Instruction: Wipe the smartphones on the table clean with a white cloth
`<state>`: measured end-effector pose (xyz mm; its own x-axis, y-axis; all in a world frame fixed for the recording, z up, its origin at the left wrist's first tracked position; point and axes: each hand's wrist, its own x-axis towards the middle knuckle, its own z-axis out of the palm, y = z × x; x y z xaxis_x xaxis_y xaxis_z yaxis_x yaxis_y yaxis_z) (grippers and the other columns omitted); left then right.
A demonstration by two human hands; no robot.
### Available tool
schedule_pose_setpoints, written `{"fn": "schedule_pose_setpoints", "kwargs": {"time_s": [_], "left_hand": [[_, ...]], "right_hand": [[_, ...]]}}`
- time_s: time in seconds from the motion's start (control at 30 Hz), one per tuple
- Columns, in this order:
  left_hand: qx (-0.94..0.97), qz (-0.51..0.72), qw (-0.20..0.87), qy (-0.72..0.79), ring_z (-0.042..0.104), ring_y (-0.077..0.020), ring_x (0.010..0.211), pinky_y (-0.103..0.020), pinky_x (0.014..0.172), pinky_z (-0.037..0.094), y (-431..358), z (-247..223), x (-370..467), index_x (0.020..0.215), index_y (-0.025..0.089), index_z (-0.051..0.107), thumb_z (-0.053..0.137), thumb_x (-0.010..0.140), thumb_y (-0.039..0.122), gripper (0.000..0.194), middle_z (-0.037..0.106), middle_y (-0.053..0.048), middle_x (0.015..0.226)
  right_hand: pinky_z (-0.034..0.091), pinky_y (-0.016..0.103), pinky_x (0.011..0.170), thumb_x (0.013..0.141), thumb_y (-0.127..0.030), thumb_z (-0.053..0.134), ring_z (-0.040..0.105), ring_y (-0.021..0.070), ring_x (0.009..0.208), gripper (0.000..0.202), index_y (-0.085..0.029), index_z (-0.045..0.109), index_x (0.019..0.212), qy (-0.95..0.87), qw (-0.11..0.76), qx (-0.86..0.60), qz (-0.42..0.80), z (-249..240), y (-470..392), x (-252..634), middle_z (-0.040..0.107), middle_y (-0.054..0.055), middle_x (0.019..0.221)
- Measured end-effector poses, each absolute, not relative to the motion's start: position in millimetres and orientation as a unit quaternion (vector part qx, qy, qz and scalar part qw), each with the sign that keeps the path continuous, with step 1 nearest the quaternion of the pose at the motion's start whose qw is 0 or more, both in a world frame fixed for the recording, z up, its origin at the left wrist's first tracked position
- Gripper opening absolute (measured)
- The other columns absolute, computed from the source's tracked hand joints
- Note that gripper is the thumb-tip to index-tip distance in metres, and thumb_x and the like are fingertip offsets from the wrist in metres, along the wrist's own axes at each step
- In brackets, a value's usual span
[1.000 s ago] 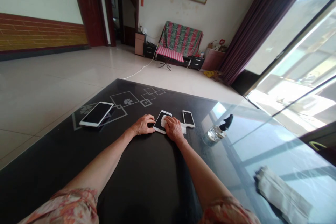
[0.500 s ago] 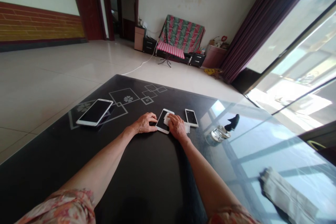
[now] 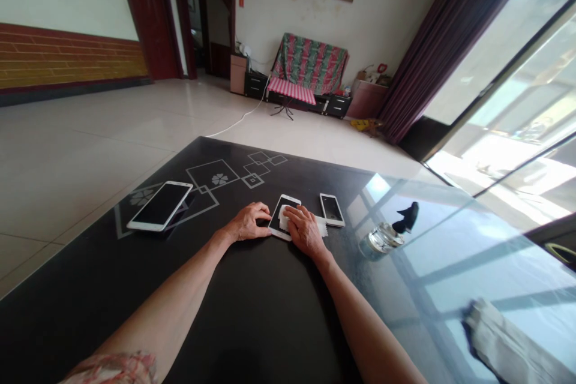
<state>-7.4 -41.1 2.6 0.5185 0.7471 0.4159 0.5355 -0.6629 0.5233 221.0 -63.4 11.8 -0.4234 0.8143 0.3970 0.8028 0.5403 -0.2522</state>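
- Since half a second ago, the view has tipped slightly, so the tabletop things sit a little lower, and the right sleeve has left the picture; the right fingers appear to have slid a touch toward the left hand.
- Right hand (image 3: 303,229): holds a white wipe (image 3: 322,226) pressed flat beneath its fingers, one end poking out beyond the fingertips, the other trailing from its outer side. The thumb's place is hidden.
- Left hand (image 3: 247,222): thumb and bent fingers stand apart, tips at the near side of the phone, bracing rather than gripping, it seems.
- White phone (image 3: 276,223): lies face up on the black table (image 3: 256,312) between the hands, its screen partly covered by the right fingers and the wipe.
- Smaller phone (image 3: 332,209): just beyond the right hand's outer side, near the wipe's loose end.
- Tablet (image 3: 161,206): well to the left of the left hand, face up.
- Glass bottle (image 3: 382,241): farther out to the right of the right hand, with a black top; a grey cloth (image 3: 513,336) lies nearer the body.
- Step in hand, judged from the pose: wiping the screen's glass.
- Next move, as I judge it, calls for light, even pressure over the uncovered lower end, with the left fingertips keeping the phone from sliding.
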Motion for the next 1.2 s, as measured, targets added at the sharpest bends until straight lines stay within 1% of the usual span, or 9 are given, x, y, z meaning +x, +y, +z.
{"fn": "schedule_pose_setpoints", "kwargs": {"time_s": [0.27, 0.43, 0.5, 0.6, 0.73, 0.83, 1.0, 1.1, 1.2], "left_hand": [[0.852, 0.322, 0.175, 0.374, 0.06, -0.0187, 0.092, -0.031, 0.087, 0.046, -40, 1, -8, 0.093, 0.02, 0.073, 0.077, 0.067, 0.031, 0.029, 0.063, -0.005, 0.101], [0.852, 0.313, 0.182, 0.379, 0.06, -0.0191, 0.092, -0.032, 0.087, 0.047, -40, 3, -8, 0.093, 0.02, 0.072, 0.077, 0.067, 0.032, 0.029, 0.063, -0.005, 0.101], [0.852, 0.31, 0.184, 0.381, 0.059, -0.0191, 0.092, -0.032, 0.087, 0.046, -41, 4, -8, 0.094, 0.02, 0.072, 0.077, 0.067, 0.032, 0.03, 0.063, -0.005, 0.102], [0.851, 0.308, 0.185, 0.382, 0.059, -0.0194, 0.094, -0.032, 0.088, 0.046, -41, 4, -7, 0.094, 0.022, 0.072, 0.077, 0.067, 0.032, 0.03, 0.063, -0.005, 0.103], [0.851, 0.312, 0.185, 0.378, 0.059, -0.0196, 0.095, -0.032, 0.089, 0.046, -40, 3, -7, 0.092, 0.023, 0.073, 0.076, 0.067, 0.032, 0.027, 0.063, -0.004, 0.104], [0.85, 0.313, 0.189, 0.38, 0.059, -0.0197, 0.095, -0.031, 0.089, 0.046, -41, 4, -7, 0.093, 0.022, 0.073, 0.076, 0.067, 0.032, 0.028, 0.063, -0.004, 0.104], [0.849, 0.316, 0.188, 0.378, 0.059, -0.0195, 0.094, -0.032, 0.088, 0.046, -41, 4, -7, 0.091, 0.022, 0.073, 0.076, 0.066, 0.032, 0.027, 0.063, -0.003, 0.101], [0.845, 0.323, 0.191, 0.381, 0.059, -0.0194, 0.094, -0.031, 0.089, 0.046, -40, 2, -7, 0.091, 0.023, 0.073, 0.076, 0.066, 0.032, 0.027, 0.064, -0.003, 0.1], [0.844, 0.324, 0.193, 0.382, 0.059, -0.0194, 0.094, -0.031, 0.088, 0.046, -39, 0, -7, 0.092, 0.023, 0.073, 0.076, 0.065, 0.031, 0.028, 0.064, -0.003, 0.102]], "right_hand": [[0.035, 0.043, 0.099, 0.094, -0.025, 0.04, 0.04, 0.0259, 0.126, 0.035, -0.026, 0.06, 0.122, -0.83, 0.235, -0.506, 0.015, 9, -55, 220, 0.055, 0.003, 0.135], [0.036, 0.046, 0.095, 0.092, -0.025, 0.041, 0.037, 0.0297, 0.127, 0.034, -0.027, 0.061, 0.12, -0.806, 0.225, -0.547, -0.009, 11, -47, 212, 0.056, 0.002, 0.134], [0.036, 0.046, 0.094, 0.09, -0.023, 0.044, 0.038, 0.0304, 0.125, 0.033, -0.027, 0.063, 0.117, -0.804, 0.221, -0.552, -0.023, 15, -41, 209, 0.058, 0.002, 0.131], [0.035, 0.044, 0.093, 0.087, -0.022, 0.048, 0.046, 0.0282, 0.114, 0.028, -0.026, 0.067, 0.108, -0.804, 0.216, -0.553, -0.04, 20, -31, 205, 0.063, 0.004, 0.122], [0.037, 0.039, 0.089, 0.088, -0.027, 0.051, 0.053, 0.0255, 0.102, 0.023, -0.023, 0.071, 0.099, -0.794, 0.219, -0.565, -0.042, 21, -24, 200, 0.067, 0.007, 0.111], [0.039, 0.036, 0.09, 0.091, -0.028, 0.049, 0.054, 0.0245, 0.102, 0.024, -0.023, 0.07, 0.1, -0.798, 0.231, -0.556, -0.037, 19, -29, 199, 0.066, 0.006, 0.113], [0.038, 0.033, 0.096, 0.092, -0.021, 0.046, 0.056, 0.0207, 0.102, 0.026, -0.021, 0.071, 0.101, -0.825, 0.241, -0.511, -0.018, 19, -53, 201, 0.066, 0.007, 0.112], [0.04, 0.033, 0.094, 0.091, -0.02, 0.047, 0.056, 0.0207, 0.101, 0.025, -0.02, 0.071, 0.1, -0.827, 0.228, -0.513, -0.005, 21, -62, 199, 0.066, 0.007, 0.111], [0.04, 0.033, 0.092, 0.09, -0.019, 0.049, 0.056, 0.021, 0.098, 0.023, -0.02, 0.071, 0.094, -0.819, 0.22, -0.53, -0.002, 22, -59, 195, 0.065, 0.008, 0.109]]}}
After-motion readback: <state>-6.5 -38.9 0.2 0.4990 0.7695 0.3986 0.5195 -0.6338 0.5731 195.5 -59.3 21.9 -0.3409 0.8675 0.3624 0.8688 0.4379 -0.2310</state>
